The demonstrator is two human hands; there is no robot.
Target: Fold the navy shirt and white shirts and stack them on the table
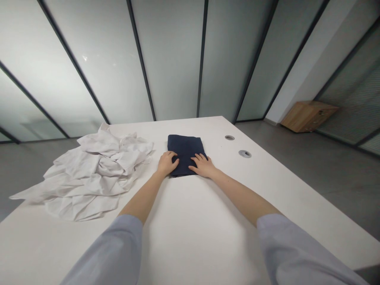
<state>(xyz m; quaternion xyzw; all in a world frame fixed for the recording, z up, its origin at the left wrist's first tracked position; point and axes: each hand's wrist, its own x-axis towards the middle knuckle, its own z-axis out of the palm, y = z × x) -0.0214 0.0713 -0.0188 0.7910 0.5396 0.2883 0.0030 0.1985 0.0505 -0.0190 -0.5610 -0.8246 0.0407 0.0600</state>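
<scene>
A folded navy-blue fabric rectangle (185, 152) is lying at 12 o'clock on a white rectangular table (190, 241) — the left hand (168, 163) and right hand (203, 165) are pressing flat on it, held apart, not clamping — with a crumpled white cloth (92, 178) lying at 9 o'clock.

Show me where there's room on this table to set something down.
The white table has open room between the forearms and to the right, around two round holes. It's crowded left, under the crumpled white cloth, and mid-table, where the left hand and right hand press the folded navy cloth.
</scene>
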